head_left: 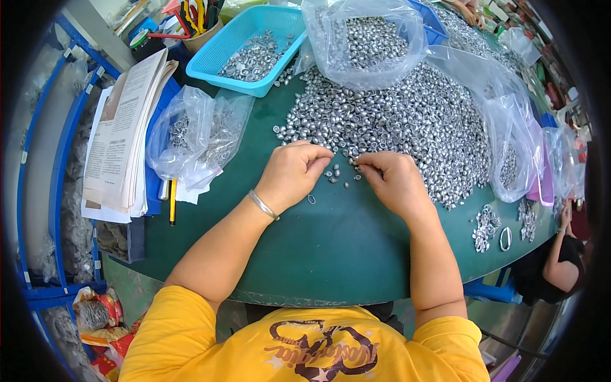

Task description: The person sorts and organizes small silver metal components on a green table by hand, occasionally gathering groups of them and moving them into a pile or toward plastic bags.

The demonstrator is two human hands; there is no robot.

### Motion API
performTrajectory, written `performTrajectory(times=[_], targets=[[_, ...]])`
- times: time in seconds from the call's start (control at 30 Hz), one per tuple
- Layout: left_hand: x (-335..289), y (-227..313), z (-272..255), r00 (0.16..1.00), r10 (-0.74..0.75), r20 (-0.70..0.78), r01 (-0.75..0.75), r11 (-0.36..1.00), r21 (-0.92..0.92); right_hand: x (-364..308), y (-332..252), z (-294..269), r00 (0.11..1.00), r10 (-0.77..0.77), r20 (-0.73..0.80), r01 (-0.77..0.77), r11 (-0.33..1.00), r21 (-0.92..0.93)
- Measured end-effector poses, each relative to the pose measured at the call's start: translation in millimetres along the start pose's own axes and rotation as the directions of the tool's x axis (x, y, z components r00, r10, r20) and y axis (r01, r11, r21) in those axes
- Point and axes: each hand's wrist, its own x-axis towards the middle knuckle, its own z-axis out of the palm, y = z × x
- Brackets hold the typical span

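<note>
A large pile of small, rounded silver-grey metal pieces point(394, 121) covers the far middle of the green table. At its near edge my left hand point(289, 173) is closed, thumb and forefinger pinched together. My right hand point(398, 184) faces it, also pinching, its fingertips beside the pile. Anything between either hand's fingertips is too small or hidden to make out. Several loose metal pieces point(333, 174) lie on the table between the two hands. A thin, pale ring point(311, 199) lies just under my left hand. A silver bangle point(263, 205) circles my left wrist.
Behind the pile stand a blue plastic basket point(223, 83) and a clear bag point(324, 57), both holding metal pieces. Another clear bag point(184, 140) and stacked papers point(121, 140) are at left. On the right lie small metal clusters point(486, 228); a person point(560, 264) sits beyond.
</note>
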Motion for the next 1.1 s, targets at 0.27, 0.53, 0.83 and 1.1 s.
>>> performTrajectory(times=[0.27, 0.53, 0.83, 1.1], targets=[[-2, -7, 12, 0.987, 0.146, 0.065, -0.157, 0.962, 0.223, 1, 2, -5, 0.993, 0.034, 0.116, -0.034, 0.999, -0.007], [-1, -2, 10, 0.989, 0.142, -0.042, -0.137, 0.985, 0.101, 5, 6, -8, 0.942, 0.226, 0.249, -0.327, 0.788, 0.522], [-4, -5, 16, 0.988, 0.137, 0.069, -0.150, 0.959, 0.241, 0, -6, 5, 0.971, 0.072, 0.229, -0.136, 0.951, 0.278], [7, -3, -5, 0.828, -0.430, 0.360, 0.499, 0.272, -0.823, -1, -1, 6, 0.986, 0.023, 0.162, -0.041, 0.993, 0.109]])
